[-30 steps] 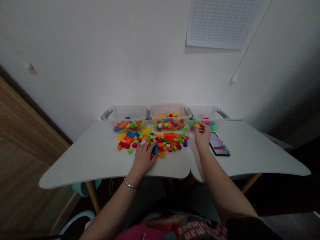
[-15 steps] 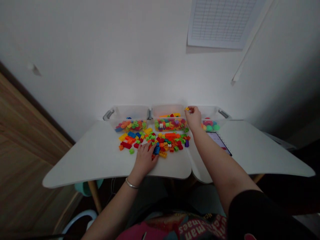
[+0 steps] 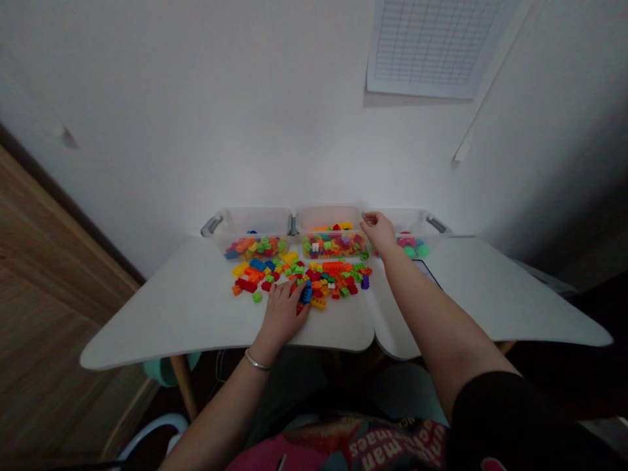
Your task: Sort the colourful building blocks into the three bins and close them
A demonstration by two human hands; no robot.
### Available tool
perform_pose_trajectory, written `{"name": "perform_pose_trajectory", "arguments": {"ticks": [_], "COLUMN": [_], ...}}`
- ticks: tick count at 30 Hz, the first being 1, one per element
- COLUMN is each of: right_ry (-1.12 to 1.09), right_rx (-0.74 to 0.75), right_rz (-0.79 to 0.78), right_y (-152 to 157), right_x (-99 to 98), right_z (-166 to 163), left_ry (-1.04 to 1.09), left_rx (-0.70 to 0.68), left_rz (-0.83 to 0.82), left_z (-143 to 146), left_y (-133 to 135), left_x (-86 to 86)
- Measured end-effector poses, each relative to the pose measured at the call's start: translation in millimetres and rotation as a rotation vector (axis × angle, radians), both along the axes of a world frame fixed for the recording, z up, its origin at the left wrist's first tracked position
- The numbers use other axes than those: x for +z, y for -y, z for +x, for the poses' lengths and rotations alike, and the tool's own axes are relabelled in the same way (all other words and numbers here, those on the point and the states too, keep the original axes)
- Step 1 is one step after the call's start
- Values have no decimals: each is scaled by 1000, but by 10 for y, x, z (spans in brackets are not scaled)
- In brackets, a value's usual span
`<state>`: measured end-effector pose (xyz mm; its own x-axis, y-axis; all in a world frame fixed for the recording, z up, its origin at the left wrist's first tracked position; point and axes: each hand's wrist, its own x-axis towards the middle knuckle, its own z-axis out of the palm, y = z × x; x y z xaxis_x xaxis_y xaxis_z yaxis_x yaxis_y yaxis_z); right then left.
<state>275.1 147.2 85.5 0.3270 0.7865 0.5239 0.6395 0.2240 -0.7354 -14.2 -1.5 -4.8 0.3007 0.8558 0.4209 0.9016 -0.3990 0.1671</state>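
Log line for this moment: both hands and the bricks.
left hand: on table, fingers at blue brick | right hand: where middle bin meets right bin, grasp unclear | loose bricks: piled before bins

Phone [image 3: 426,266] mostly behind right forearm [image 3: 422,307]; grip of right hand [image 3: 379,229] unclear

Glossy plastic bricks [image 3: 314,278] lie on a smooth matt white table [image 3: 196,307] beside translucent plastic bins [image 3: 255,222].

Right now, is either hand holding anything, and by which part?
Left hand lies on the table, touching a blue block, no grip. Right hand is curled above the clear bins; whether it holds anything cannot be told.
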Motion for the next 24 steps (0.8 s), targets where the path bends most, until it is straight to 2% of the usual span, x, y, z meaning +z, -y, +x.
{"name": "perform_pose_trajectory", "arguments": {"ticks": [4, 8, 10, 14, 18, 20, 24], "right_ry": [32, -14, -7, 12, 42, 46, 117], "right_rx": [-19, -35, -48, -100, -81, -59, -42], "right_rz": [-41, 97, 168, 191, 6, -69, -95], "right_y": [96, 351, 543, 913, 1111, 1162, 1241], "right_x": [86, 18, -115, -517, -855, -941, -1008], "right_z": [-68, -178, -226, -246, -159, -103, -13], "left_ry": [-1, -9, -10, -9, 6, 11, 7], "left_rx": [2, 4, 8, 8, 3, 3, -3], "left_rz": [-3, -8, -7, -21, -6, -1, 0], "left_z": [-2, -2, -1, 1, 2, 2, -1], "left_y": [0, 8, 16, 32, 34, 31, 28], "left_x": [2, 17, 32, 57, 50, 40, 32]}}
